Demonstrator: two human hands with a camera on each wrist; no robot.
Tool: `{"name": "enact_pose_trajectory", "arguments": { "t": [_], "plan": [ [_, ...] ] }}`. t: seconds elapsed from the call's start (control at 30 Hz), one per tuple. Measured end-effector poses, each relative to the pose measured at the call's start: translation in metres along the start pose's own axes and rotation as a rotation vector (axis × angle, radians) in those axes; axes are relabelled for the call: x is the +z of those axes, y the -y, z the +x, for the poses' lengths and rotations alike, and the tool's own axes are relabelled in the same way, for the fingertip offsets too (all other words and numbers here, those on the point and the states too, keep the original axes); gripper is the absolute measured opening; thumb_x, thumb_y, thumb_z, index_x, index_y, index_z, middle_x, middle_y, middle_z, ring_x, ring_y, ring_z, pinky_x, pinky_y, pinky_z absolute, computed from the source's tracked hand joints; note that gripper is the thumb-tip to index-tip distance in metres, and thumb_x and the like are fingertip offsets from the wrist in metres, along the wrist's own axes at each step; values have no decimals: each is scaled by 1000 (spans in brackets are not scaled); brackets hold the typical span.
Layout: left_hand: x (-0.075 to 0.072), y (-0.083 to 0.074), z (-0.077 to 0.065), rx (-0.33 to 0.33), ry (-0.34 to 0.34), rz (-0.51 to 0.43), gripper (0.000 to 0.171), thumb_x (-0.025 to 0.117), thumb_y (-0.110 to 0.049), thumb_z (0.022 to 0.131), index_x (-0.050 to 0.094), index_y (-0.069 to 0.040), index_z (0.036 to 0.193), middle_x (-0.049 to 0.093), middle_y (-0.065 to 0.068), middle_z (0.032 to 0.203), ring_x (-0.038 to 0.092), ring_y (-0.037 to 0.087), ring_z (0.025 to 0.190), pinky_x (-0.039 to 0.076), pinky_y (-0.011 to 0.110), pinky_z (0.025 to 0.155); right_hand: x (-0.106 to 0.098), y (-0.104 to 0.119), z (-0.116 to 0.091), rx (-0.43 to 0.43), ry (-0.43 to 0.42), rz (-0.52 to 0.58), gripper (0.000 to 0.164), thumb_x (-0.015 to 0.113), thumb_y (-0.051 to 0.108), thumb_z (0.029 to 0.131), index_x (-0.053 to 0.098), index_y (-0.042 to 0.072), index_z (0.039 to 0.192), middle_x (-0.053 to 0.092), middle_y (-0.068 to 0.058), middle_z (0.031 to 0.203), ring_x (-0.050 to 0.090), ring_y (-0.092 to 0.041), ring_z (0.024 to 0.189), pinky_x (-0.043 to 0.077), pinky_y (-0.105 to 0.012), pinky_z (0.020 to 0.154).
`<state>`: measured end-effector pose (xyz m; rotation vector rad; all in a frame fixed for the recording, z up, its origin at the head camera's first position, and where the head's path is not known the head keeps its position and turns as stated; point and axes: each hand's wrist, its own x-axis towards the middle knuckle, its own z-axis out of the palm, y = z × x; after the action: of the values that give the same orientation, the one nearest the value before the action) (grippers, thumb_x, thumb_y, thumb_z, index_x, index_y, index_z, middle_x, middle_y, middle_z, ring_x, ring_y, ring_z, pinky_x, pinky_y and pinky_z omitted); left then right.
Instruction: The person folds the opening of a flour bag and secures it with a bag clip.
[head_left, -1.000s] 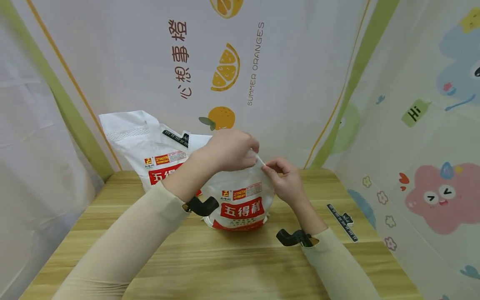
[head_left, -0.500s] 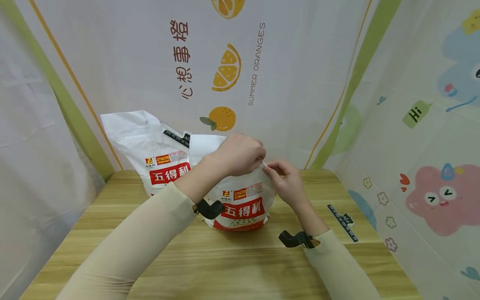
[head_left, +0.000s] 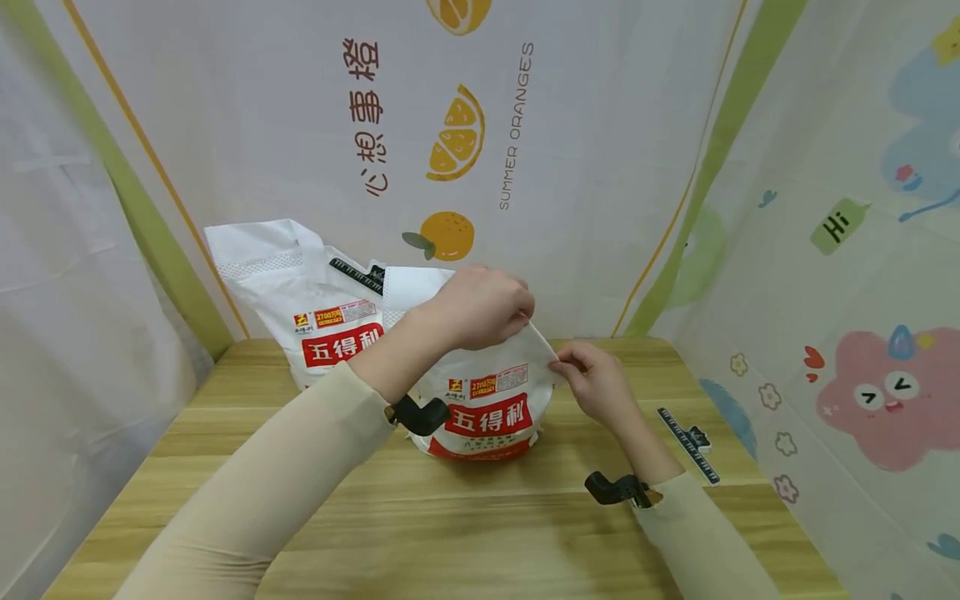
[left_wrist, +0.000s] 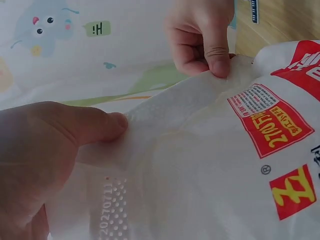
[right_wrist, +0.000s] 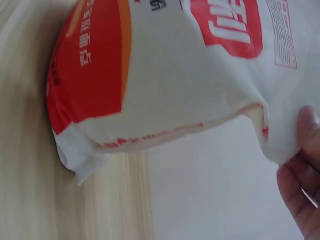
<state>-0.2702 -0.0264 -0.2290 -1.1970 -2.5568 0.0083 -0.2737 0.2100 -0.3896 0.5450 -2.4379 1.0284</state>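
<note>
A white flour bag (head_left: 480, 379) with a red label stands upright on the wooden table. My left hand (head_left: 483, 308) pinches its top edge; in the left wrist view the thumb of that left hand (left_wrist: 55, 150) lies flat on the white film, beside a printed date and dotted strip. At the right end of the same edge, my right hand (head_left: 596, 383) pinches the corner between thumb and fingers. The right wrist view shows that right hand (right_wrist: 305, 165) drawing the corner out from the bag. The folded edge runs taut between both hands.
A second flour bag (head_left: 300, 292) stands behind on the left, partly hidden by my left arm, with a long piano-key clip (head_left: 356, 275) across its top. Another such clip (head_left: 690, 446) lies on the table (head_left: 420, 533) at the right. Printed curtains surround the table.
The left hand has shifted slightly right along the bag's top edge. The right hand has moved down and to the right, and more of the edge shows between the hands.
</note>
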Motion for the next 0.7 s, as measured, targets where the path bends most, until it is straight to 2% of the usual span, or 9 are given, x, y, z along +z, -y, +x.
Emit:
{"name": "enact_pose_trajectory", "arguments": {
  "t": [0.17,0.33,0.53,0.6,0.7],
  "plan": [
    [-3,0,2,-63,64,-43,15,72,-23,102,84,-17,109,82,-2,107,74,21,95,62,40,85,4,-3,-3,-41,-39,-12,5,79,10,100,76,7,97,79,-10,97,75,-23,82,60,-32,70],
    [-9,0,1,-130,132,-41,20,77,-21,99,83,-17,117,82,1,113,73,24,101,63,42,88,2,-7,-5,32,17,40,7,78,11,102,78,6,106,80,-11,104,75,-21,89,63,-29,76],
    [-10,1,-1,-112,132,-71,18,75,-15,101,84,-17,117,82,2,114,73,24,104,63,41,89,-1,-8,-8,77,54,37,10,78,13,102,81,7,110,81,-12,109,77,-23,94,67,-34,80],
    [-10,3,-2,-100,124,-77,16,76,-16,102,84,-17,114,82,1,112,73,23,103,63,40,89,-1,-8,-10,49,38,25,8,79,11,101,81,6,107,81,-10,106,78,-23,92,67,-33,79],
    [-9,4,-4,-81,115,-75,13,76,-17,102,85,-18,111,82,-1,110,72,22,102,62,39,86,0,-7,-12,-37,-9,-14,1,81,4,98,80,4,98,80,-9,99,76,-24,88,66,-34,75]
  ]
}}
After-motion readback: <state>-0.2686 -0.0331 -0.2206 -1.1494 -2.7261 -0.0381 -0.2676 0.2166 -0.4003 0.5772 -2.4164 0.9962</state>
